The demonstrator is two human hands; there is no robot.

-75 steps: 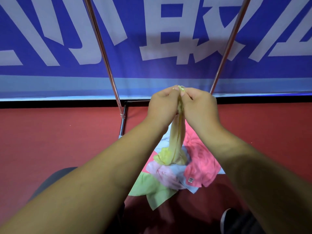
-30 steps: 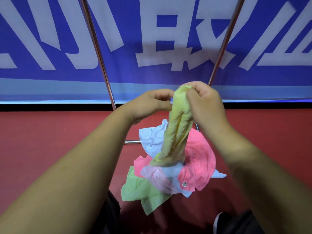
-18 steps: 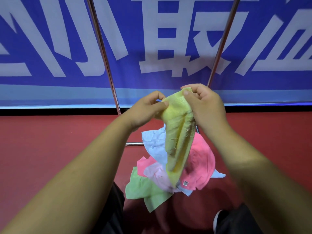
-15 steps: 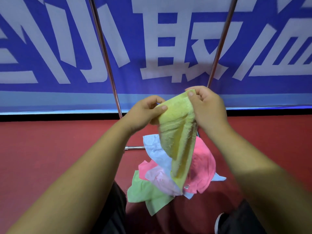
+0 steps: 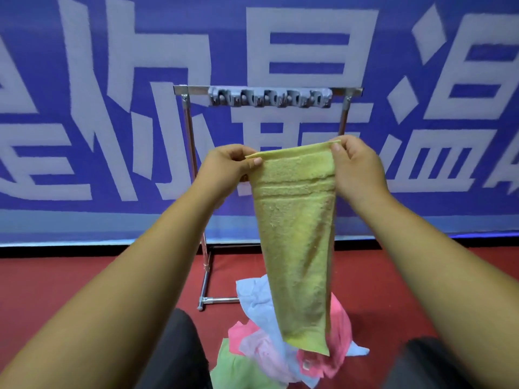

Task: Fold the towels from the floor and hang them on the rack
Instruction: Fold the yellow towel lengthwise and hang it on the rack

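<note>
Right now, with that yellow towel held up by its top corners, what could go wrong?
The yellow towel hangs from fingertip pinches alone, the left grip and right grip at its top corners; a slip could drop it onto the pile below.
Its lower end hangs low near that pile and might drag a towel along.
The rack carries a grey hook strip on its top bar, which could snag the cloth.

I hold both arms stretched forward and up in front of me, forearms bare. My left hand point(image 5: 224, 168) pinches one top corner of the yellow towel point(image 5: 295, 234) between thumb and forefinger. My right hand point(image 5: 358, 168) pinches the other corner slightly higher. The backs of both hands face me.
</note>
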